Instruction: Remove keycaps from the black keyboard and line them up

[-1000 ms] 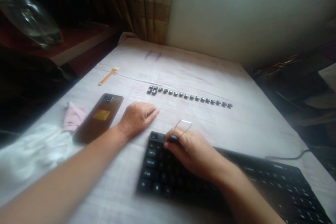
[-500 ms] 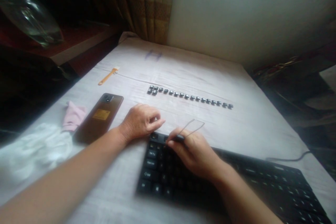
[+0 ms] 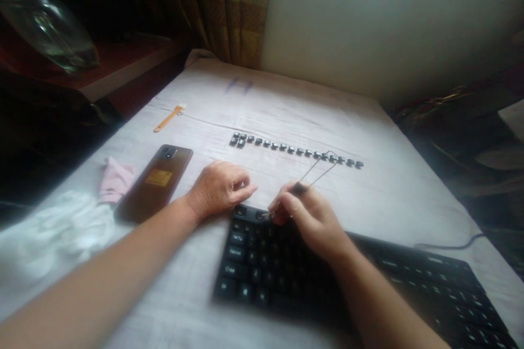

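In my right hand is a keycap puller with a small dark handle, pinched between thumb and fingers. One pair of its wires points up and away over the table. The wires at its other end reach down to the top row of a black keyboard, near its upper left corner, where open key sockets show. My left hand rests beside that corner, fingers loosely curled, with nothing visible in them. Beyond both hands, several black keycaps lie in a long row, with a short second row at its left end.
A brown phone lies left of my left hand, beside a pink cloth and a crumpled white cloth. Farther back is an orange-handled brush. The keyboard's cable runs off right. A glass container stands on a side shelf.
My right hand has turned and shifted slightly right, and the puller has tipped more upright. Its upper wires now reach farther out, across the keycap row in view. My left hand stays put.
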A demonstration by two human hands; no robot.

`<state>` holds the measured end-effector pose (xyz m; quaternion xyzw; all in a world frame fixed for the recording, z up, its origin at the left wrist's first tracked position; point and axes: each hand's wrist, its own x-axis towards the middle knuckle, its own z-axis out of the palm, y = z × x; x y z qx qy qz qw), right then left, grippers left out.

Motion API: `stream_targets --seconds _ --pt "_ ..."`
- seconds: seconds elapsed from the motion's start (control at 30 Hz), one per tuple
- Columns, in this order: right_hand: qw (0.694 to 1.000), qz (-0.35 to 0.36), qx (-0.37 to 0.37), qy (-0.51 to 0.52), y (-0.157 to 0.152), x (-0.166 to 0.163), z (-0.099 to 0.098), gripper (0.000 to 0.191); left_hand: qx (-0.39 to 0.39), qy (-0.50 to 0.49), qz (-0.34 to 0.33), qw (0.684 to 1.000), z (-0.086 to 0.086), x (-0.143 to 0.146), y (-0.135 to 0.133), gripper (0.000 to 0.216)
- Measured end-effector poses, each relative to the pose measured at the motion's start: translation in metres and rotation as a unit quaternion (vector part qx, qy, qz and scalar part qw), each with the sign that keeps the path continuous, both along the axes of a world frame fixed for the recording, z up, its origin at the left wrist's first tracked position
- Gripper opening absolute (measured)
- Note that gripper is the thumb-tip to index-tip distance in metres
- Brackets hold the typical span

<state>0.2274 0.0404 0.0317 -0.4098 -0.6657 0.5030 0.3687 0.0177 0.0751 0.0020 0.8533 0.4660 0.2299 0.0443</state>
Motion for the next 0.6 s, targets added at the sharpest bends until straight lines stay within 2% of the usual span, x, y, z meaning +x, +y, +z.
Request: stream_targets --seconds 0.1,0.3,0.43,0.6 --pt "1.000 -0.023 -0.007 0.009 0.003 0.001 -0.001 0.023 0.000 -0.004 0.002 1.000 0.000 0.000 0.000 0.026" --pt "0.997 -0.074 0.030 0.012 0.004 0.000 -0.004 0.024 -0.002 -0.027 0.004 1.000 0.001 -0.001 -0.001 0.023" --pt "0.993 -0.099 0.065 0.003 0.004 0.000 -0.005 0.020 -0.056 -0.082 -0.007 0.995 0.007 0.000 -0.004 0.027" --pt "0.985 -0.121 0.125 -0.016 0.004 0.001 -0.008 0.014 -0.131 -0.124 -0.069 0.981 0.014 0.011 -0.015 0.022"
